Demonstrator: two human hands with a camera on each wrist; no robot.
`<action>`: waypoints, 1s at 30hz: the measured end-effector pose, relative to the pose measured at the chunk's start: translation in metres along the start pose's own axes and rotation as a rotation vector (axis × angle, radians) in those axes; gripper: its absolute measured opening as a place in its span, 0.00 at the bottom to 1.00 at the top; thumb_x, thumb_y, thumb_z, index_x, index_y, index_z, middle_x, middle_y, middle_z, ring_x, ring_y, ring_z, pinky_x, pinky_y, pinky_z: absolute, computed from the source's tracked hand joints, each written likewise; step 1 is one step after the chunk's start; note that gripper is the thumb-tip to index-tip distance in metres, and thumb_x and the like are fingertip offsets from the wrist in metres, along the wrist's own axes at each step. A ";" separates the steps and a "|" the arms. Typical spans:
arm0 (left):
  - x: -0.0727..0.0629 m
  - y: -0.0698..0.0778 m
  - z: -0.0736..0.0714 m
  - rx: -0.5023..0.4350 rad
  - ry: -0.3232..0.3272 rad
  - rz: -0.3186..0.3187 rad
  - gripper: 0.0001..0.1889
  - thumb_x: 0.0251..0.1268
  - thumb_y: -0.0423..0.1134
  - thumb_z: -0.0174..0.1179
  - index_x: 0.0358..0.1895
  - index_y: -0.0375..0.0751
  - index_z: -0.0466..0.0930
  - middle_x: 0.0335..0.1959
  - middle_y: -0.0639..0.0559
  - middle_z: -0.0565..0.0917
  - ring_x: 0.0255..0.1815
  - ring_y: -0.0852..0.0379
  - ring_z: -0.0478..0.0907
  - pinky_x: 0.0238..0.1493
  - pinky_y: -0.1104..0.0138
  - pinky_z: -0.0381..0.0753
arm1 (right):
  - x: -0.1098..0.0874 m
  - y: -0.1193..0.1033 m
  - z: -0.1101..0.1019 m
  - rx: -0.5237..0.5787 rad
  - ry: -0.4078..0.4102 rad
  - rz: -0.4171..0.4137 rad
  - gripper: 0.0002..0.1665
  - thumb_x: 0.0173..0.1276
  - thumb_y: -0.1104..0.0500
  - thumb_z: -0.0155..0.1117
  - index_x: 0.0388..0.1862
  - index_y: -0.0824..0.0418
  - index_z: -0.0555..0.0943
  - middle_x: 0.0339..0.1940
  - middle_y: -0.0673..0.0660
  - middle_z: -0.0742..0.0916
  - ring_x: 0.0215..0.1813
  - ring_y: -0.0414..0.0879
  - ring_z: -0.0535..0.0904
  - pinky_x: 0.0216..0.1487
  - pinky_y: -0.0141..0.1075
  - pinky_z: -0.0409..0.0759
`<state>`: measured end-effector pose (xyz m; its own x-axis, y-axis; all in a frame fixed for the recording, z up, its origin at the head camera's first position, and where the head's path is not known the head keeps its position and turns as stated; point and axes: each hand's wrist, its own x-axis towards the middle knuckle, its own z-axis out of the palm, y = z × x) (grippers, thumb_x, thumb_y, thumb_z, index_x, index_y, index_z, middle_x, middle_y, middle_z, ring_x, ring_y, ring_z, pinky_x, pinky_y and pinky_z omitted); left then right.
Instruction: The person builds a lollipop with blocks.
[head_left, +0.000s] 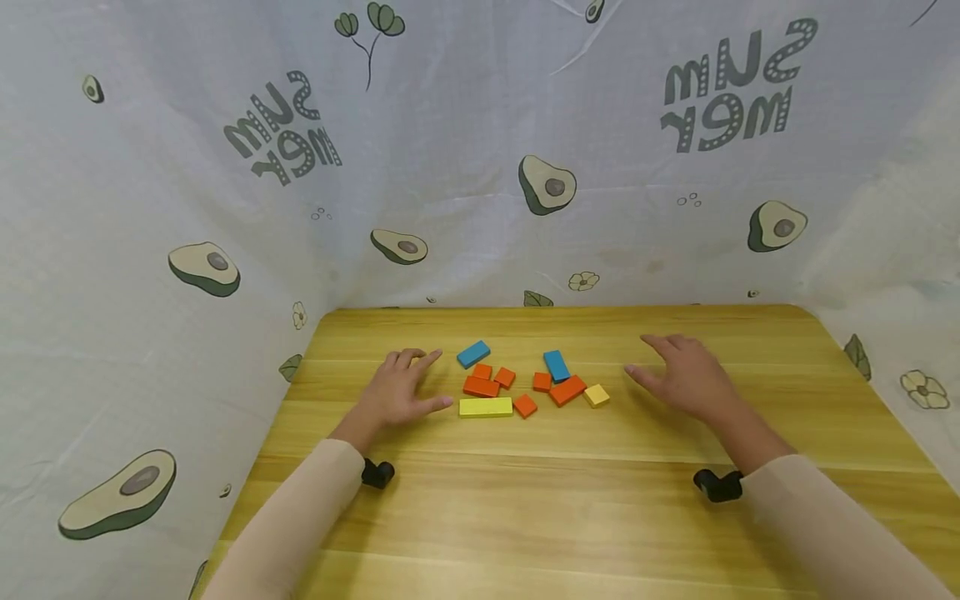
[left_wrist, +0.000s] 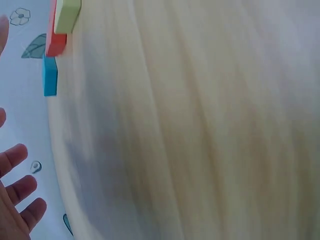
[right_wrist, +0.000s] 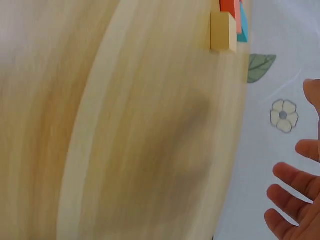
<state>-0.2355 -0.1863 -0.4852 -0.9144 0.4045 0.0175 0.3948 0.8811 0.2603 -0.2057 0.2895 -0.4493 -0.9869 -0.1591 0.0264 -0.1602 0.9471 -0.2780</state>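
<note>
My left hand (head_left: 399, 389) hovers left of a group of small blocks, its thumb and fingers spread and nothing in it. Nearest to it are a long yellow block (head_left: 486, 407), a blue block (head_left: 473, 354) and an orange block (head_left: 481, 387). To the right of the group is my right hand (head_left: 686, 377), also holding nothing, fingers apart. A pale yellow block (head_left: 597, 396) lies nearest to it, touching or close to another orange block (head_left: 567, 391). Behind that sits a second blue block (head_left: 557, 366). Several small orange squares (head_left: 525, 406) lie among these.
The blocks lie on a wood-grain table (head_left: 525, 517). A white cloth (head_left: 465, 150) with avocado prints hangs behind the table and along its sides. A black wrist device (head_left: 378, 474) shows at the left sleeve, and a similar black device (head_left: 718, 486) at the right.
</note>
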 end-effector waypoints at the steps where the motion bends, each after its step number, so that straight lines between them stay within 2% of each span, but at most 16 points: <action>1: -0.001 0.003 0.001 -0.009 0.001 0.001 0.49 0.59 0.79 0.54 0.81 0.60 0.59 0.73 0.46 0.68 0.71 0.40 0.65 0.72 0.42 0.66 | -0.001 -0.002 0.002 0.007 -0.007 -0.001 0.46 0.74 0.34 0.59 0.76 0.67 0.67 0.69 0.77 0.73 0.70 0.77 0.65 0.68 0.71 0.65; 5: -0.004 0.015 0.004 -0.055 -0.005 0.005 0.46 0.59 0.76 0.59 0.77 0.55 0.67 0.67 0.47 0.73 0.65 0.44 0.69 0.68 0.46 0.72 | -0.005 -0.011 0.012 0.042 -0.039 -0.001 0.44 0.74 0.35 0.60 0.73 0.66 0.71 0.65 0.75 0.77 0.66 0.74 0.71 0.62 0.70 0.71; 9: -0.006 0.024 0.010 -0.096 -0.020 0.000 0.41 0.59 0.73 0.62 0.70 0.51 0.74 0.61 0.49 0.77 0.59 0.48 0.72 0.64 0.51 0.76 | -0.008 -0.020 0.022 0.093 -0.061 -0.011 0.39 0.73 0.38 0.62 0.68 0.67 0.76 0.55 0.70 0.84 0.54 0.65 0.81 0.53 0.62 0.80; 12: -0.006 0.027 0.016 -0.130 -0.028 -0.004 0.37 0.59 0.70 0.64 0.64 0.50 0.78 0.56 0.51 0.78 0.56 0.50 0.74 0.62 0.54 0.78 | -0.009 -0.026 0.030 0.162 -0.084 -0.007 0.34 0.74 0.42 0.63 0.64 0.67 0.79 0.49 0.66 0.86 0.47 0.58 0.83 0.48 0.56 0.82; 16: -0.007 0.030 0.022 -0.161 -0.030 0.025 0.32 0.60 0.66 0.67 0.60 0.48 0.80 0.52 0.51 0.80 0.54 0.51 0.76 0.59 0.54 0.79 | -0.010 -0.033 0.042 0.248 -0.077 0.012 0.31 0.71 0.44 0.67 0.60 0.68 0.81 0.45 0.63 0.88 0.44 0.54 0.83 0.48 0.54 0.82; 21: -0.009 0.036 0.024 -0.188 -0.018 0.064 0.26 0.62 0.59 0.68 0.57 0.47 0.83 0.47 0.51 0.81 0.49 0.53 0.76 0.56 0.56 0.78 | -0.011 -0.036 0.053 0.315 -0.052 0.062 0.31 0.67 0.42 0.72 0.55 0.67 0.83 0.43 0.59 0.88 0.43 0.50 0.82 0.48 0.50 0.82; 26: -0.011 0.039 0.025 -0.188 0.001 0.073 0.20 0.64 0.54 0.69 0.53 0.47 0.86 0.44 0.53 0.82 0.46 0.55 0.75 0.53 0.58 0.78 | -0.011 -0.036 0.059 0.355 -0.057 0.110 0.29 0.66 0.41 0.72 0.51 0.64 0.83 0.42 0.56 0.88 0.42 0.48 0.81 0.45 0.42 0.79; 30: -0.011 0.038 0.027 -0.175 0.001 0.067 0.19 0.63 0.54 0.70 0.51 0.47 0.86 0.43 0.54 0.82 0.45 0.56 0.74 0.52 0.59 0.77 | -0.011 -0.035 0.060 0.364 -0.046 0.105 0.26 0.65 0.43 0.73 0.47 0.63 0.84 0.39 0.56 0.87 0.40 0.46 0.80 0.42 0.39 0.77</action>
<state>-0.2080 -0.1502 -0.5012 -0.8868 0.4602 0.0412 0.4329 0.7964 0.4224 -0.1885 0.2414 -0.4974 -0.9944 -0.0866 -0.0607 -0.0329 0.7992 -0.6002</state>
